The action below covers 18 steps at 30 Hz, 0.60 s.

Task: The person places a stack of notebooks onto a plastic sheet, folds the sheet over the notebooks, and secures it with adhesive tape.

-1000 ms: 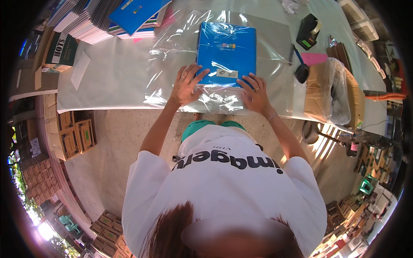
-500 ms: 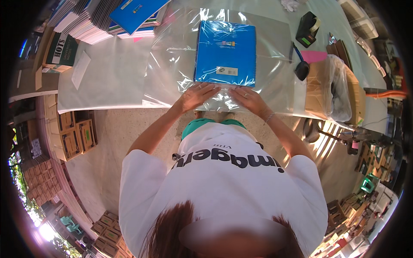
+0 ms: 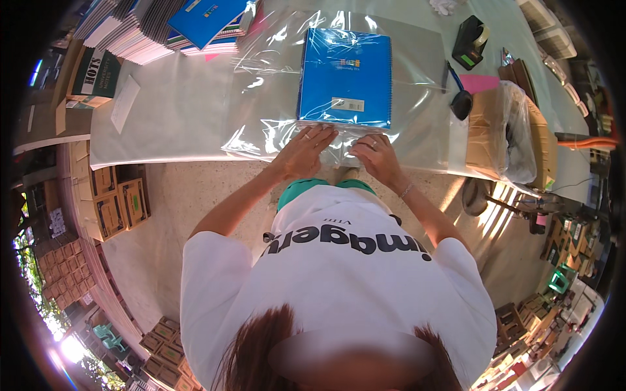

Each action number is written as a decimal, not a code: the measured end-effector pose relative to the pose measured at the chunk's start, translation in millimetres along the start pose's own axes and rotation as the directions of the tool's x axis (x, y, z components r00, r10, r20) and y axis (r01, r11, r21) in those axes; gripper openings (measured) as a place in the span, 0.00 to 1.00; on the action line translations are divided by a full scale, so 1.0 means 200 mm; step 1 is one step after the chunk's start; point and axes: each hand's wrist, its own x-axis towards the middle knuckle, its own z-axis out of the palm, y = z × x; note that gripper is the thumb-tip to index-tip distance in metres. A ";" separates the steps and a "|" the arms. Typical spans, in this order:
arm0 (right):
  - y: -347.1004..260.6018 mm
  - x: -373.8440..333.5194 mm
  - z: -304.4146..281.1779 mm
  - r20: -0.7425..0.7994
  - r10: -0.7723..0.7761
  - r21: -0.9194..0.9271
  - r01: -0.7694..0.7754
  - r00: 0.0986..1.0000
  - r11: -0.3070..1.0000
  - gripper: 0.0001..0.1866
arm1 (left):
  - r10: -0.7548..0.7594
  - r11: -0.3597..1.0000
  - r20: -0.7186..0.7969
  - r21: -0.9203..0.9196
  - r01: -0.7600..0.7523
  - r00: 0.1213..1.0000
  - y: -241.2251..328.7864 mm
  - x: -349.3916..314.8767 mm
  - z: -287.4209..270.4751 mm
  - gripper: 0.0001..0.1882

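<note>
A blue spiral notebook (image 3: pixel 345 75) with a white label lies under clear plastic film (image 3: pixel 261 107) on the table, and appears to top a stack. My left hand (image 3: pixel 303 151) rests on the film at the notebook's near edge, its fingers stretched out and slightly apart. To the right, my right hand (image 3: pixel 379 158) has its fingers bent and closed on the film near the table's front edge. The undersides of both hands are hidden, and so are the thumbs for the most part.
At the back left stand stacks of notebooks (image 3: pixel 140 39), beside a green carton (image 3: pixel 94 75). On the right are a black tape dispenser (image 3: pixel 469 42), a dark rounded tool with a handle (image 3: pixel 461 104), a pink sheet (image 3: pixel 479 83) and a plastic-covered cardboard box (image 3: pixel 486 130).
My right hand has drawn its fingers in and come slightly toward me. My left hand stays near the notebook's edge, turned a little. The film's near part has shifted and creased.
</note>
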 end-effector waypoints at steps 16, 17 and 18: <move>-0.17 0.12 0.03 -0.289 0.130 -0.046 -0.149 0.949 0.988 0.06 | -0.107 0.969 -0.380 -0.248 0.011 0.919 0.03 0.03 0.08 0.21; -0.18 0.14 0.03 -0.314 0.152 -0.025 -0.168 0.937 0.985 0.05 | -0.107 0.968 -0.398 -0.251 0.004 0.911 0.01 0.05 0.10 0.21; -0.18 0.15 0.02 -0.339 0.174 -0.004 -0.186 0.925 0.983 0.05 | -0.107 0.967 -0.416 -0.254 -0.003 0.903 0.00 0.06 0.12 0.20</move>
